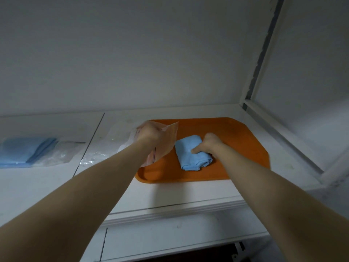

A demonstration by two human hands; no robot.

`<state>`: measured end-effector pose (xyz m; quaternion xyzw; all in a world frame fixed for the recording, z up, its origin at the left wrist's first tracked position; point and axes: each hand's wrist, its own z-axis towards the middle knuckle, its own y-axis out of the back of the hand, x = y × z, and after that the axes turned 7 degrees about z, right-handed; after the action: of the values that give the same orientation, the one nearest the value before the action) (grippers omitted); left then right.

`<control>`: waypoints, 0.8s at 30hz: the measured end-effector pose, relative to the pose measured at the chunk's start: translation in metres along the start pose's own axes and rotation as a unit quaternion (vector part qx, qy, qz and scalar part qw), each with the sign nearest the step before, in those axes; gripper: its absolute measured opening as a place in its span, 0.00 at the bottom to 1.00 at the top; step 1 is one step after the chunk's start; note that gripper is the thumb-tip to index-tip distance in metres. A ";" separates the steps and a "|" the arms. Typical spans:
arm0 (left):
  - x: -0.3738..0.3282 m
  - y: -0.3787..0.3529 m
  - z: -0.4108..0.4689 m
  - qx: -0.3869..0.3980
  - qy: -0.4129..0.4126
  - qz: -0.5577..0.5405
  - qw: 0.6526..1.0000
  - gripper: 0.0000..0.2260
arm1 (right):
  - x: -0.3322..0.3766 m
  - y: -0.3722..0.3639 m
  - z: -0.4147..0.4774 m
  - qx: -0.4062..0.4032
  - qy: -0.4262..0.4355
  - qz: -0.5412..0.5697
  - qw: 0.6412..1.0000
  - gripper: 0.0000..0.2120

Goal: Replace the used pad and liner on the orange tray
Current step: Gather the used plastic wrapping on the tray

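Orange tray: lying flat on the white bench, toward its right end.
Blue pad: sitting folded on the middle of the tray.
Right hand: gripping the pad's right side, fingers curling round it, thumb pressing on top.
Left hand: clenching the top edge of the clear liner in a fist.
Clear liner: hanging over the tray's left end; contact with the tray cannot be told.
Spare blue pads: lying stacked at far left, partly in clear wrap.
Loose plastic: lying just left of the tray.

dim, bluish, slightly soft picture; wide-angle bending at edges, faint shadows below forearms.
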<state>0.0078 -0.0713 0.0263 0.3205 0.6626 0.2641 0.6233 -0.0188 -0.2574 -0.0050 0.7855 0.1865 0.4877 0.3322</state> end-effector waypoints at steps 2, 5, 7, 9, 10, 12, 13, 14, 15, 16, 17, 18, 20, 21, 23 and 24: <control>0.000 -0.004 0.003 0.000 -0.010 -0.010 1.000 0.07 | 0.000 -0.002 0.002 0.025 -0.014 0.081 0.996 0.32; -0.005 -0.002 0.000 0.024 -0.020 -0.009 0.999 0.16 | 0.003 0.009 0.003 0.017 -0.008 0.262 0.965 0.22; -0.006 -0.003 0.006 0.023 -0.023 -0.024 0.999 0.16 | 0.008 0.026 0.004 -0.010 -0.013 0.361 0.932 0.20; -0.008 -0.006 0.005 0.002 -0.022 -0.028 0.999 0.14 | 0.015 0.041 0.005 -0.022 -0.032 0.431 0.902 0.21; -0.009 -0.009 0.005 -0.007 -0.013 -0.030 0.999 0.14 | 0.019 0.045 0.003 -0.020 -0.042 0.453 0.890 0.21; -0.014 -0.014 0.000 -0.013 -0.011 -0.031 0.999 0.13 | 0.025 0.043 -0.004 0.015 -0.061 0.489 0.870 0.17; -0.016 -0.014 -0.002 -0.015 -0.022 -0.031 0.999 0.12 | 0.026 0.038 -0.007 0.038 -0.072 0.498 0.863 0.15; -0.018 -0.014 -0.004 -0.016 -0.026 -0.040 0.999 0.13 | 0.026 0.033 -0.009 0.058 -0.080 0.503 0.859 0.14; -0.020 -0.014 -0.004 -0.019 -0.027 -0.048 0.998 0.13 | 0.025 0.027 -0.011 0.074 -0.087 0.502 0.857 0.12; -0.020 -0.014 -0.003 -0.020 -0.022 -0.062 0.998 0.12 | 0.023 0.023 -0.011 0.092 -0.095 0.499 0.857 0.10; -0.021 -0.014 -0.002 -0.021 -0.019 -0.085 0.996 0.10 | 0.021 0.020 -0.012 0.106 -0.104 0.489 0.859 0.09; -0.020 -0.014 -0.001 -0.021 -0.019 -0.101 0.994 0.09 | 0.019 0.017 -0.012 0.118 -0.111 0.473 0.866 0.08; -0.021 -0.013 -0.001 -0.026 -0.036 -0.086 0.995 0.09 | 0.017 0.013 -0.012 0.134 -0.110 0.424 0.889 0.10; -0.022 -0.013 -0.001 -0.028 -0.051 -0.075 0.995 0.11 | 0.017 0.011 -0.013 0.133 -0.099 0.392 0.905 0.13; -0.023 -0.015 -0.002 -0.023 -0.069 -0.072 0.995 0.13 | 0.016 0.010 -0.012 0.115 -0.055 0.334 0.934 0.17; -0.024 -0.016 -0.004 -0.017 -0.078 -0.069 0.994 0.14 | 0.015 0.010 -0.010 0.093 -0.033 0.325 0.941 0.19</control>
<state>0.0032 -0.0992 0.0302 0.2831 0.6281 0.2057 0.6950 -0.0209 -0.2519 0.0149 0.8463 -0.0456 0.5236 0.0871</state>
